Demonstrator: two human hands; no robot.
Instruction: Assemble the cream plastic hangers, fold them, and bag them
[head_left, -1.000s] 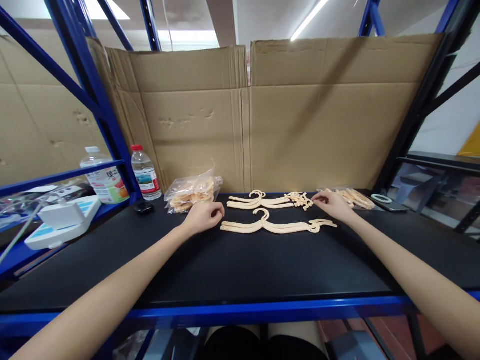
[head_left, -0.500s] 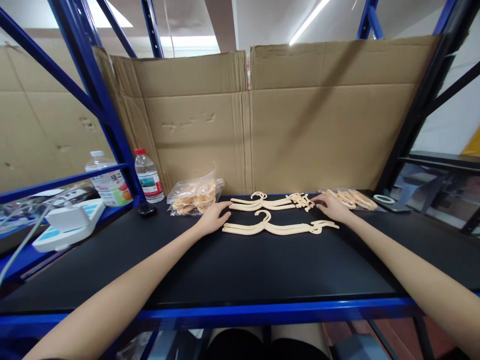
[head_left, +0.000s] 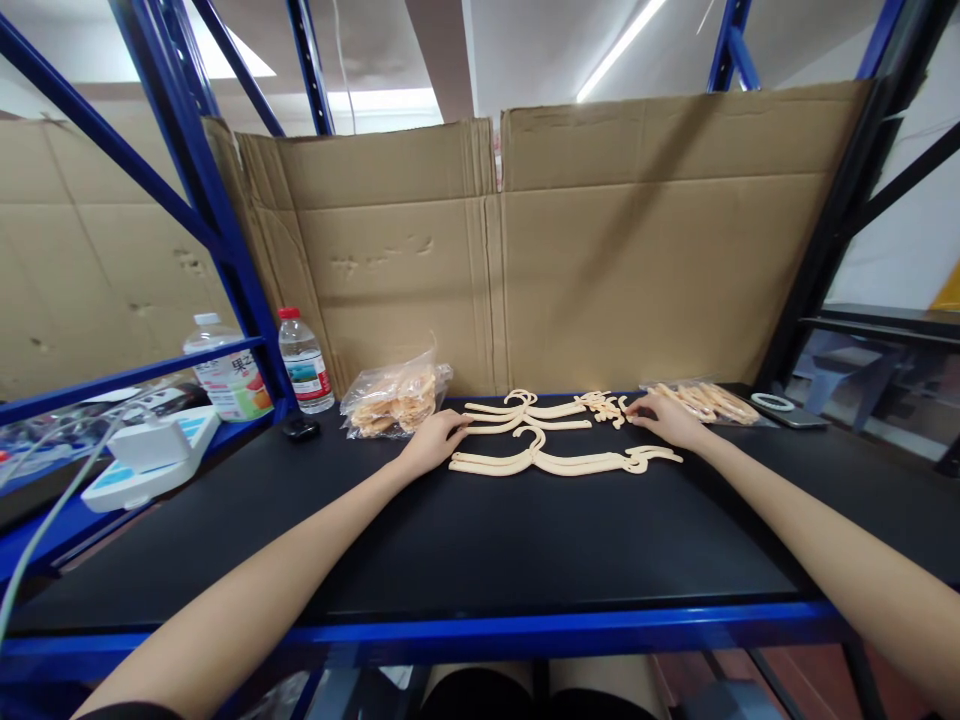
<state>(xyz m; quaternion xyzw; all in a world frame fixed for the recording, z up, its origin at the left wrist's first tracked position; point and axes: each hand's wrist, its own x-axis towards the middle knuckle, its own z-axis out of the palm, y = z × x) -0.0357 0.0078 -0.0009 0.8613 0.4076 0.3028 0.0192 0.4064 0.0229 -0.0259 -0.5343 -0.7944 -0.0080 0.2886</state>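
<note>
Cream plastic hangers lie on the black table. At the back, a pair (head_left: 551, 411) overlaps, its hooks pointing away from me; the nearer one has been shifted toward me. My left hand (head_left: 433, 443) pinches that hanger's left end. In front of it lie more stacked hangers (head_left: 495, 464), with small curved pieces (head_left: 651, 456) at their right end. A little heap of small cream parts (head_left: 606, 407) sits at the back pair's right end. My right hand (head_left: 666, 418) is beside this heap, fingers stretched toward it, thumb slightly apart; I see nothing held.
A clear bag of cream parts (head_left: 397, 398) lies behind my left hand, another flat bag (head_left: 712, 402) behind my right. A phone with a white ring (head_left: 772, 402) is at far right. At left stand a red-capped bottle (head_left: 306, 365), a black object (head_left: 300, 428) and a power strip (head_left: 150, 455). Cardboard (head_left: 645, 260) walls the back.
The nearer hanger of the back pair has come toward me, away from the other, with my left hand closing on its end. My right hand stays by the small parts. The view tilted up slightly.
</note>
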